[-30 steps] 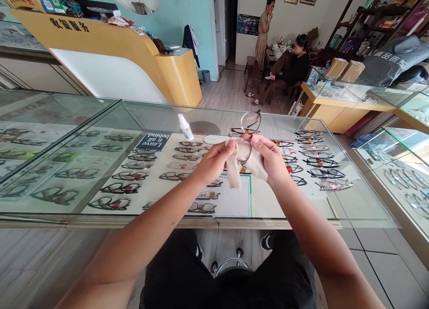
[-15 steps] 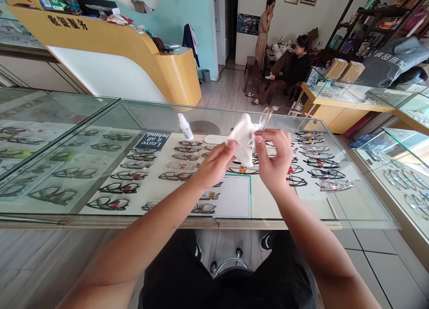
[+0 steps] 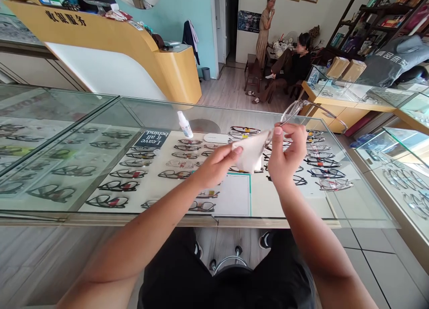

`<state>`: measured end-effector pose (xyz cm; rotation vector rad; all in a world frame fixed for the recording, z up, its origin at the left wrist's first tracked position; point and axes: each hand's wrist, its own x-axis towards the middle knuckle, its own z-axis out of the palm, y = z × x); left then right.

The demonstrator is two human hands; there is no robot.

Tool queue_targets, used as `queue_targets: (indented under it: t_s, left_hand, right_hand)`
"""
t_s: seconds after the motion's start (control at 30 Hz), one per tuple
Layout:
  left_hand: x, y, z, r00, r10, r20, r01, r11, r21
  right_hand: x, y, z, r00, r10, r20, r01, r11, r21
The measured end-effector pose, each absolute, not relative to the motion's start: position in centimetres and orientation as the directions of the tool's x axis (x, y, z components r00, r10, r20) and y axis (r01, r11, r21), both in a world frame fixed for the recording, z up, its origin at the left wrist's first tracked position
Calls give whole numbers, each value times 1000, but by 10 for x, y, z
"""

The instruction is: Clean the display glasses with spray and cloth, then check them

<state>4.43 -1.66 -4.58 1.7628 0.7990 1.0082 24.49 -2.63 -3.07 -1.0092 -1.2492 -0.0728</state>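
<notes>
Above the glass counter, my left hand [image 3: 219, 166] is closed on a pale cleaning cloth [image 3: 250, 153], pinched between thumb and fingers, with the cloth hanging to the right. My right hand [image 3: 287, 150] is closed on a pair of eyeglasses [image 3: 292, 111], gripping the frame near one lens while a temple arm sticks out to the right. The cloth's right edge reaches close to my right fingers; whether it touches the eyeglasses I cannot tell. A small white spray bottle [image 3: 185, 125] stands on the counter beyond my left hand.
Under the glass top of the display counter [image 3: 264, 210] lie rows of eyeglasses [image 3: 122, 186]. A yellow cashier desk [image 3: 181, 77] is across the floor. At the back are a standing person [image 3: 264, 30] and a seated person [image 3: 300, 61]. More glass cases [image 3: 398, 152] stand at right.
My right hand has moved right with the eyeglasses, away from my left hand. The cloth, bunched around the lens area before, now hangs spread from my left hand.
</notes>
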Motion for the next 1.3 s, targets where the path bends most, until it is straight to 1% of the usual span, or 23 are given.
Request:
queue_targets:
  t_s: [0.1,0.13,0.2,0.27,0.33,0.43,0.53,0.6,0.73,0.83,0.9,1.0,1.17,1.3]
  left_hand:
    - [27,1,-47,198,926,322,47,-337,940]
    - [21,7,-46,122,935,332,41,-339,940]
    - [9,18,-43,23,934,356,52,-356,933]
    - [-3,26,-38,-6,910,415,149,-410,900]
    - [-12,32,-34,-17,893,450,303,-424,853]
    - [-22,36,-32,-62,888,455,538,-354,765]
    - [-23,37,-34,-49,878,476,686,-317,655]
    - [-20,35,-36,-13,834,552,718,-376,586]
    - [-4,26,-37,46,623,781,674,-596,436]
    - [10,15,-38,138,530,837,620,-705,344]
    - [18,9,-38,181,519,835,594,-734,328]
    - [26,2,-39,187,537,823,575,-739,352]
    - [27,2,-42,201,556,806,557,-742,373]
    - [27,3,-45,204,542,815,530,-762,373]
  right_hand:
    - [253,-21,-30,367,574,732,358,639,-681]
    - [255,-20,-30,342,606,719,297,656,-694]
    - [256,-20,-30,281,648,708,218,675,-705]
    - [257,-21,-30,231,680,695,189,670,-718]
    - [257,-22,-30,196,714,672,174,649,-741]
    - [259,-22,-30,156,750,643,146,626,-766]
    - [261,-22,-30,136,759,636,126,624,-771]
    - [261,-23,-29,120,760,639,118,629,-769]
    - [258,-26,-27,49,777,628,121,619,-776]
    - [256,-29,-24,-7,799,601,141,596,-791]
    - [255,-31,-22,-35,812,583,174,579,-797]
    - [254,-32,-19,-85,820,566,207,571,-795]
    - [252,-34,-16,-190,825,532,198,563,-802]
    - [252,-36,-15,-208,831,517,203,553,-808]
